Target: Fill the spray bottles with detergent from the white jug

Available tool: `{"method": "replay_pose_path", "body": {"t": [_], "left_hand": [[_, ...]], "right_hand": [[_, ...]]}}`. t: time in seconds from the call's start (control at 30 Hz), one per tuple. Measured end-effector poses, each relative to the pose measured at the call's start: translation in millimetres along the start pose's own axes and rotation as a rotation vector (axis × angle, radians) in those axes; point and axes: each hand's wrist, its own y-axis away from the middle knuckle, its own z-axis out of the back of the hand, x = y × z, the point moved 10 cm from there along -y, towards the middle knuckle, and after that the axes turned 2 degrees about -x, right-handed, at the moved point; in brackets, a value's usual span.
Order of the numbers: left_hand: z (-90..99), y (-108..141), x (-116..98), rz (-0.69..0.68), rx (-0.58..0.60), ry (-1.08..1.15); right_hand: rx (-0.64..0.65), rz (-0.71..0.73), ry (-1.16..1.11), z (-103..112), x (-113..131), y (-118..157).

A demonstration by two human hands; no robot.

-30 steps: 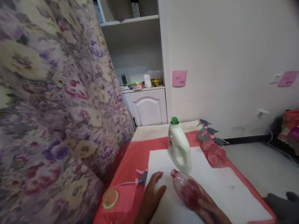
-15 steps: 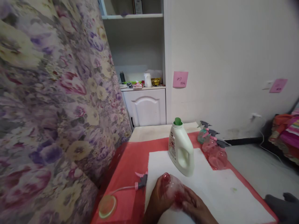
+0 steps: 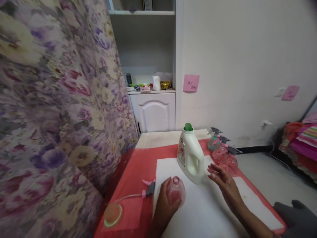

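Note:
My left hand [image 3: 165, 200] is wrapped round a clear pink spray bottle body [image 3: 178, 191] whose mouth is uncovered. Just right of the big pale green detergent jug [image 3: 192, 158], my right hand [image 3: 223, 180] hovers with fingers apart and nothing in it. The jug stands upright, its neck uncapped with a green spout inside. To the left lies a grey and pink trigger sprayer head [image 3: 149, 190], its thin tube running toward a round orange disc with a pale green rim [image 3: 113, 214].
Several bottles with trigger tops stand along the right edge: a green one [image 3: 213, 142] and pink ones [image 3: 231, 164]. White paper [image 3: 193, 215] covers part of the red tabletop [image 3: 135, 165]. A floral curtain [image 3: 61, 115] hangs at left, and a white cabinet [image 3: 158, 112] stands behind.
My right hand has let go of the pink bottle and moved right and up beside the jug, opening. My left hand keeps the bottle, now more upright.

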Motion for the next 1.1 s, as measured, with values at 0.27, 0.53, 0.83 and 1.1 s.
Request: {"method": "replay_pose_path", "body": {"t": [0.27,0.53,0.83,1.1], "left_hand": [[14.6,-4.2,10.4,-0.031,-0.093,-0.102],[18.6,-5.7,28.5,-0.011,-0.135,-0.112],[22.2,-3.6,21.9,-0.003,-0.183,-0.124],[21.9,-4.0,26.2,-0.007,-0.176,-0.085]], "right_hand": [[0.103,0.09,0.034,-27.9,15.0,-26.9],[0.178,0.117,0.03,-57.5,15.2,-45.0],[0.14,0.126,0.051,-70.1,9.2,-61.0],[0.094,0.142,0.058,-63.8,37.5,-52.2]]}}
